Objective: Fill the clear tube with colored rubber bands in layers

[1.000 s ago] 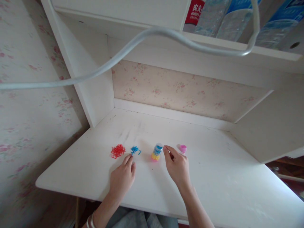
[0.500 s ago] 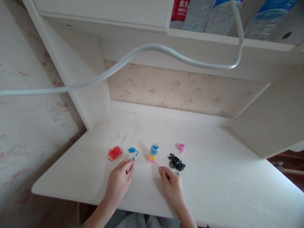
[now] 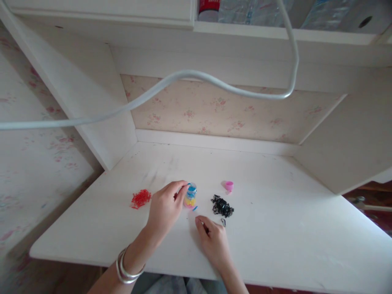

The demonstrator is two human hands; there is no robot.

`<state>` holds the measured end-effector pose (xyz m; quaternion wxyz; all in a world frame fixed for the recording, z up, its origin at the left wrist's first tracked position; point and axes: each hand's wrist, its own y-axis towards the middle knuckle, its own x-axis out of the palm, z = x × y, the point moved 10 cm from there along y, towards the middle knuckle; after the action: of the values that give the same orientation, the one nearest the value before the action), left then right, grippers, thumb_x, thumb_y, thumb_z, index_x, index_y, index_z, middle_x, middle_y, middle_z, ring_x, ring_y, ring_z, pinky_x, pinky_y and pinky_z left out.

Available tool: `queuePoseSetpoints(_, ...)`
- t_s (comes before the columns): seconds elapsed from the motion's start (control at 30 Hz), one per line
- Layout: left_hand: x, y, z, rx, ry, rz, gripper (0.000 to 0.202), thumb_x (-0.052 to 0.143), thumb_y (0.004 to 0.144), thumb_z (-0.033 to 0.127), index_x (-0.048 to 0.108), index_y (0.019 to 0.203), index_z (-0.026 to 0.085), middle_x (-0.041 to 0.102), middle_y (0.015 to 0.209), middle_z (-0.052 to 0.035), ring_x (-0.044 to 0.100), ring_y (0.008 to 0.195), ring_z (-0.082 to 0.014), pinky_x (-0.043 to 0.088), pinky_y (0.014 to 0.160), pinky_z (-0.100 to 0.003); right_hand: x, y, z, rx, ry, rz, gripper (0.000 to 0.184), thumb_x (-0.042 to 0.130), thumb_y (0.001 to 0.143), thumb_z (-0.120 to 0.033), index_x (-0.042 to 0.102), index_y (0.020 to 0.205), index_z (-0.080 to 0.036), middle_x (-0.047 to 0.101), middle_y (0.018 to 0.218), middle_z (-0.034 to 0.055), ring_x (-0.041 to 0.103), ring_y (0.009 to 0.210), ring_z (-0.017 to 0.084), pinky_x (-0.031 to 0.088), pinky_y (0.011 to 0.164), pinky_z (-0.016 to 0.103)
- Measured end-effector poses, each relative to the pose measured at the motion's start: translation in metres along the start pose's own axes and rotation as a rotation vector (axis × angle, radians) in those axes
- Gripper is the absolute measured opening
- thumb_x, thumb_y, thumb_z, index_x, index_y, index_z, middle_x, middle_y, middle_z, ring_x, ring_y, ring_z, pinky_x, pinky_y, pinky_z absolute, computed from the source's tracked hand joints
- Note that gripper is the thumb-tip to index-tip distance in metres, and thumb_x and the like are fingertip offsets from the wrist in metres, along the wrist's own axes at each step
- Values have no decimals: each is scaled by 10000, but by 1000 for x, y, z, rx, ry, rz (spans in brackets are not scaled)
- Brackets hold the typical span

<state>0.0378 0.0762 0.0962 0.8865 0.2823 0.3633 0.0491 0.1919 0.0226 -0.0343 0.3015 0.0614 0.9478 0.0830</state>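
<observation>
Here's the left hand (image 3: 167, 203) right at the mouth of the clear jar (image 3: 190, 196), thumb and forefinger pinched together on what looks like a blue band (image 3: 189, 185). The jar stands uncapped on the worktop (image 3: 269, 237), blue over yellow over pink, and this is the delicate bit: a knuckle against that rim could tip it and spill every layer. Release too near the edge and the band could drop outside; there's a loose blue piece (image 3: 195, 208) lying just beside the base as it is.

Over on the right, the right hand (image 3: 213, 241) rests low, fingers curled in; whether it grips anything, I can't tell. A stray black loop (image 3: 223, 222) sits just beside it, near the black pile (image 3: 222, 206), so a careless sweep could scatter the lot or mix colours. The red pile (image 3: 141, 199) lies well clear at the left; the pink cap (image 3: 229, 186) sits behind the black, small enough to be knocked away.

Any writing? Up on the shelf, a red label (image 3: 209, 5) is cut off at the top, its lettering unreadable, no brand to call. On the jar, I can make out no print.
</observation>
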Motion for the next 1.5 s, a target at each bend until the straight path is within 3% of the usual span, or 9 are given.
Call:
queuePoseSetpoints(0.27,16,3,4,78,56,-46,164,502,922,273,649,977,228,731,956,-11,677,822,-142,495,722,-233,-1,-1,2,20,-116,18,326,393,951,-359,694,932,-234,691,705,15,603,570,124,363,550,188)
queuePoseSetpoints(0.5,5,1,-3,32,46,-6,191,492,923,309,645,988,214,727,946,-28,660,732,-134,487,681,-235,2,11,0,132,-559,28,301,497,899,-339,596,1182,-306,732,835,8,653,620,162,318,526,219)
queuePoseSetpoints(0.7,-3,-23,-39,-93,67,-12,240,454,929,356,617,998,194,707,905,-35,598,598,-115,480,630,-242,6,19,-9,97,-648,7,251,429,951,-304,672,1009,-322,722,733,18,632,549,148,251,487,223)
queuePoseSetpoints(0.87,9,-63,-93,-194,162,-108,236,454,916,344,584,1054,203,697,991,-41,599,587,-119,501,671,-276,3,17,-6,67,-512,73,292,421,951,-304,710,924,-274,713,709,35,618,555,142,282,497,218)
queuePoseSetpoints(1.0,15,-78,-120,-260,267,-188,222,451,907,299,587,1055,206,674,1098,-55,667,846,-173,512,769,-293,-12,19,3,164,-95,170,368,441,925,-442,728,933,-211,651,615,15,542,517,135,342,491,207)
queuePoseSetpoints(1.07,17,-76,-122,-261,304,-209,242,443,908,290,590,1076,195,664,1121,-67,648,976,-195,508,813,-301,-23,23,-1,203,74,225,410,478,894,-497,728,970,-181,619,608,6,483,494,119,342,469,203)
queuePoseSetpoints(1.17,23,-71,-118,-252,378,-244,285,433,913,288,591,1128,190,653,1129,-78,654,971,-200,520,757,-290,-40,34,-22,172,158,274,437,513,868,-514,727,992,-154,568,599,-6,419,488,99,323,451,197)
queuePoseSetpoints(1.33,32,-73,-109,-181,477,-280,363,412,926,287,556,1259,294,606,1267,-52,692,807,-175,523,595,-263,-53,55,-58,58,31,280,425,497,874,-500,745,945,-162,442,505,-38,372,469,88,299,451,197)
queuePoseSetpoints(1.5,38,-80,-101,-64,430,-281,365,430,912,222,611,1214,318,541,1369,11,688,926,-184,549,712,-282,-46,67,-67,-3,-43,265,405,487,881,-485,746,951,-182,437,484,-44,381,449,85,299,452,202)
